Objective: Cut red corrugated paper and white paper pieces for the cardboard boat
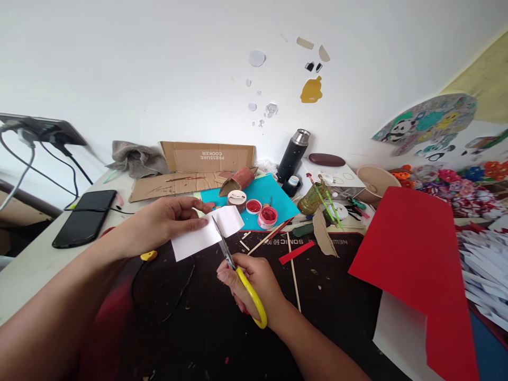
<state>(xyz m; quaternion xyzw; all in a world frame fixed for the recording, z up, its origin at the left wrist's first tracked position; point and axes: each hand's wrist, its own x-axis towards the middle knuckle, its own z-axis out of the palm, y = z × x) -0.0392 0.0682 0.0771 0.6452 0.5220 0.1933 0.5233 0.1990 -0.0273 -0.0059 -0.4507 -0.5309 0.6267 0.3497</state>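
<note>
My left hand (180, 218) pinches a piece of white paper (194, 244) by its upper edge, above the dark mat. Fingers of my right hand (254, 283) are wrapped round a pair of scissors (251, 297) with yellow handles. The scissor blades point up and away, and they lie across the paper near its middle, with the paper on both sides of them. Just beyond the paper are small open pots of red paint (268, 216) on a blue sheet (273, 190).
A large red card (413, 254) stands at the right beside white paper strips (484, 270). Thin wooden sticks (294, 278) and a red strip (296, 253) lie on the dark mat (222, 338). A phone (85, 218) is at the left, a black flask (292, 156) at the back.
</note>
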